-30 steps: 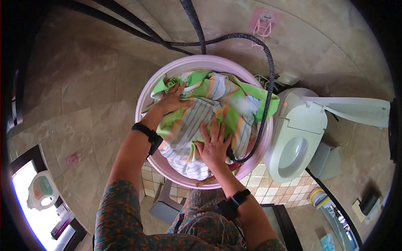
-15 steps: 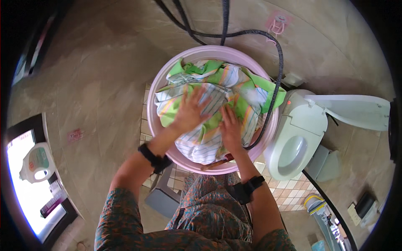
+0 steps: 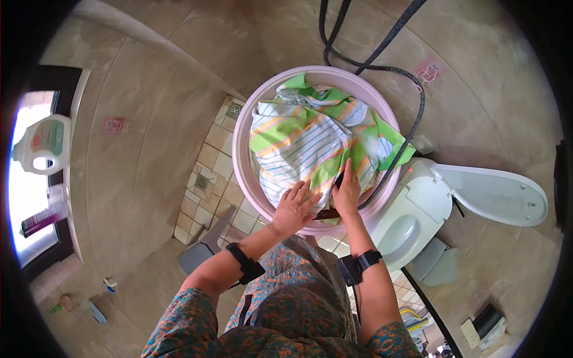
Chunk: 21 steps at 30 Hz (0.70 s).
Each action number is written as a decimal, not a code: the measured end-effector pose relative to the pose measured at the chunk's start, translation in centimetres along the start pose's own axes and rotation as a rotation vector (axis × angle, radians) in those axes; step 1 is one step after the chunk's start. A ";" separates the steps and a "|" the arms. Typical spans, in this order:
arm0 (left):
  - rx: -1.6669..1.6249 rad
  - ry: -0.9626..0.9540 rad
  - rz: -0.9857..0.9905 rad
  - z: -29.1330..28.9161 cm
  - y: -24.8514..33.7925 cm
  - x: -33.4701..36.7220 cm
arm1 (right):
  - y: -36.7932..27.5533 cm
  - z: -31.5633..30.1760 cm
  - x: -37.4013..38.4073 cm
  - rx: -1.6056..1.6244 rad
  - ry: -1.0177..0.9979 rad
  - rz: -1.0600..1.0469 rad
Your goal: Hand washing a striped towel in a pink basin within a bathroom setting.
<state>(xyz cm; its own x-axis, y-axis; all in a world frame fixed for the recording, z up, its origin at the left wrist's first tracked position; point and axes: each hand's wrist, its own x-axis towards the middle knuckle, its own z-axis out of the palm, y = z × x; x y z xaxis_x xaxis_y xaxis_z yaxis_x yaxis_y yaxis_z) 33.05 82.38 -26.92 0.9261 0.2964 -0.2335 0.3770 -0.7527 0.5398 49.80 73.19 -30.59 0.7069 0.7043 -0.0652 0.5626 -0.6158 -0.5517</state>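
Note:
A striped cloth (image 3: pixel 304 149) in white, green, orange and blue lies bunched in a round pale pink tub (image 3: pixel 242 152). My left hand (image 3: pixel 295 210) rests on the cloth's near edge, fingers spread. To its right, my right hand (image 3: pixel 347 194) points away from me with its fingers stretched out along the cloth. A dark patch shows beside its thumb, and I cannot make out what it is. Between my hands, partly under the cloth, sits a dark reddish-brown piece (image 3: pixel 326 213). White foam (image 3: pixel 375 145) lies on the cloth's right part.
A black ribbed hose (image 3: pixel 422 101) curves over the tub's right rim. Right of the tub stands a white toilet (image 3: pixel 412 221) with its lid (image 3: pixel 495 194) raised. A grey plastic piece (image 3: pixel 203 253) is at the lower left. On the left window ledge are a detergent bottle (image 3: pixel 51 143) and a purple-and-white package (image 3: pixel 45 219).
Both hands have moved from the cloth's middle toward the tub's near rim. The cloth's near left part lies differently. My view has turned, showing more floor tiles at left.

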 end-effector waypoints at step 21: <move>0.036 -0.051 -0.206 1.7 3.8 -2.2 | 4.6 -3.1 -2.4 -0.115 -0.046 0.125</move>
<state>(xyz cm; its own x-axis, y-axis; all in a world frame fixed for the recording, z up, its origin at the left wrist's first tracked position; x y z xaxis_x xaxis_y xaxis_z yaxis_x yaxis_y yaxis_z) 32.38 77.88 -25.71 0.8271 0.4166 -0.3773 0.5567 -0.7003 0.4469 52.04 67.53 -30.36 0.7554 0.6337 -0.1667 0.5189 -0.7339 -0.4385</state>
